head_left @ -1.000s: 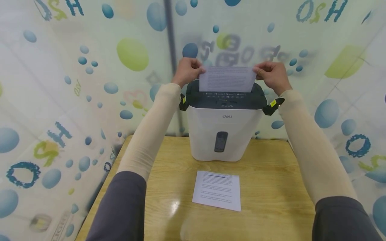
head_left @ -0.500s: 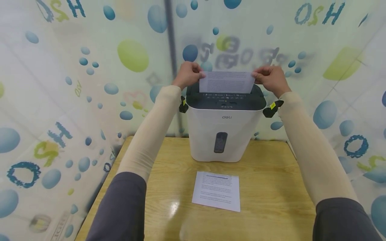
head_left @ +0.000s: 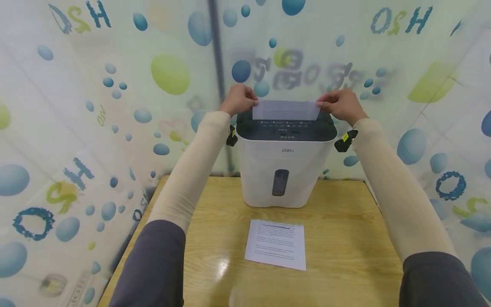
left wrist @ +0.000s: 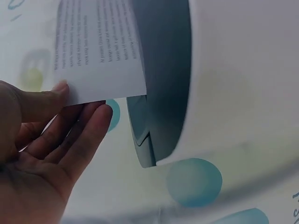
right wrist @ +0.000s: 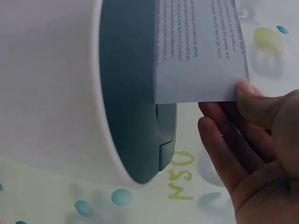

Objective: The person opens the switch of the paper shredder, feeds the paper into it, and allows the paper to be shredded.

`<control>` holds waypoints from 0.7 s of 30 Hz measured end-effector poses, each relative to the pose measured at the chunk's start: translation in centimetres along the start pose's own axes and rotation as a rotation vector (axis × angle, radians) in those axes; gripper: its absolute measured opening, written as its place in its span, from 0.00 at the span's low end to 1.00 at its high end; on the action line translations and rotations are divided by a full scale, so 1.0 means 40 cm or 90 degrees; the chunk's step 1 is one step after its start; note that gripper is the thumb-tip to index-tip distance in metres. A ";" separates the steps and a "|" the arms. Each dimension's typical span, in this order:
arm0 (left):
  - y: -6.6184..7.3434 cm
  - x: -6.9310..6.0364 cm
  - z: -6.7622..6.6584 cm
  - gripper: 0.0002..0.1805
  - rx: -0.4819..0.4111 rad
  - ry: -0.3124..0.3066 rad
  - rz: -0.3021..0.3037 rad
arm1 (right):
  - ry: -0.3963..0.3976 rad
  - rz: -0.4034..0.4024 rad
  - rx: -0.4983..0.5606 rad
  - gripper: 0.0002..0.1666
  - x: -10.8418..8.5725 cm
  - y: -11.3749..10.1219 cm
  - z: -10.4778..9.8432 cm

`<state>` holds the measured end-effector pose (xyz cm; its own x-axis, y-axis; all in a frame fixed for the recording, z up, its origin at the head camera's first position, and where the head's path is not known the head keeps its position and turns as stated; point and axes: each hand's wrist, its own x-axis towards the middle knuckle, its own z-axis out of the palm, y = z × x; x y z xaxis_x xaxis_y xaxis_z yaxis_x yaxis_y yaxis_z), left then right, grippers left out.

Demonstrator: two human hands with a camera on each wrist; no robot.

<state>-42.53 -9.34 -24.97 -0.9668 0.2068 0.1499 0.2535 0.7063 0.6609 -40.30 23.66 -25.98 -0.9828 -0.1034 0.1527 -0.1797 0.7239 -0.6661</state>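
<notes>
A printed sheet of paper (head_left: 285, 111) stands upright in the slot of a white paper shredder (head_left: 284, 170) with a dark top. My left hand (head_left: 238, 99) pinches the sheet's upper left corner between thumb and fingers. At the opposite corner, my right hand (head_left: 343, 105) does the same. The left wrist view shows the thumb pressed on the paper (left wrist: 103, 51), the other fingers behind it. In the right wrist view the sheet's lower part disappears into the dark top (right wrist: 128, 93), where it is hidden.
On the wooden table (head_left: 337, 238) in front of the shredder lies a small stack of printed paper (head_left: 275, 245). Patterned curtains (head_left: 168, 74) with blue and green ovals hang behind and on both sides of the table.
The sheet has sunk lower into the shredder, so less of it shows above the slot. Both hands have come down with it, still pinching its corners.
</notes>
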 end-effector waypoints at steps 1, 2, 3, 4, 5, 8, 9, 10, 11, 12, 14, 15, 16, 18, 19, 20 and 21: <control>0.000 -0.002 -0.001 0.11 0.000 -0.003 -0.001 | -0.005 0.000 -0.006 0.24 -0.002 0.000 0.000; 0.001 -0.005 -0.003 0.11 -0.002 -0.007 -0.003 | -0.010 -0.001 -0.012 0.24 -0.003 0.000 -0.001; 0.002 -0.007 -0.006 0.12 -0.005 -0.011 -0.005 | -0.015 -0.001 -0.018 0.26 -0.004 -0.002 -0.002; 0.003 -0.008 -0.009 0.13 -0.005 -0.013 -0.007 | -0.021 0.002 -0.023 0.28 -0.006 -0.002 -0.004; 0.005 -0.010 -0.012 0.14 -0.006 -0.016 -0.009 | -0.028 0.001 -0.026 0.30 -0.007 -0.005 -0.007; 0.010 -0.014 -0.021 0.17 0.002 -0.020 -0.006 | -0.049 0.001 -0.033 0.36 -0.010 -0.014 -0.015; 0.011 -0.015 -0.023 0.18 0.009 -0.019 -0.003 | -0.056 0.001 -0.035 0.38 -0.011 -0.018 -0.018; 0.012 -0.015 -0.025 0.19 0.016 -0.019 0.002 | -0.063 -0.002 -0.035 0.39 -0.012 -0.020 -0.021; 0.014 -0.016 -0.026 0.20 0.020 -0.018 0.006 | -0.068 -0.008 -0.036 0.40 -0.013 -0.024 -0.023; 0.015 -0.015 -0.027 0.21 0.024 -0.019 0.008 | -0.074 -0.011 -0.036 0.40 -0.013 -0.027 -0.025; 0.019 -0.015 -0.028 0.23 0.026 -0.025 0.007 | -0.082 -0.016 -0.035 0.42 -0.016 -0.031 -0.029; 0.020 -0.015 -0.029 0.24 0.027 -0.029 0.005 | -0.085 -0.017 -0.035 0.43 -0.017 -0.032 -0.031; 0.022 -0.016 -0.029 0.25 0.026 -0.034 0.004 | -0.088 -0.018 -0.036 0.45 -0.019 -0.033 -0.034; 0.027 -0.019 -0.032 0.29 0.020 -0.046 -0.001 | -0.092 -0.018 -0.038 0.47 -0.022 -0.036 -0.037; 0.029 -0.022 -0.035 0.31 0.017 -0.051 -0.002 | -0.094 -0.018 -0.039 0.48 -0.024 -0.037 -0.039; 0.031 -0.025 -0.038 0.33 0.014 -0.056 -0.001 | -0.097 -0.019 -0.037 0.48 -0.025 -0.038 -0.042; 0.033 -0.029 -0.041 0.35 0.012 -0.059 0.000 | -0.100 -0.018 -0.035 0.49 -0.027 -0.040 -0.044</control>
<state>-41.14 -9.76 -23.06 -0.9602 0.2674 0.0806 0.2546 0.7191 0.6466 -38.88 23.81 -23.81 -0.9725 -0.2271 0.0520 -0.2094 0.7544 -0.6221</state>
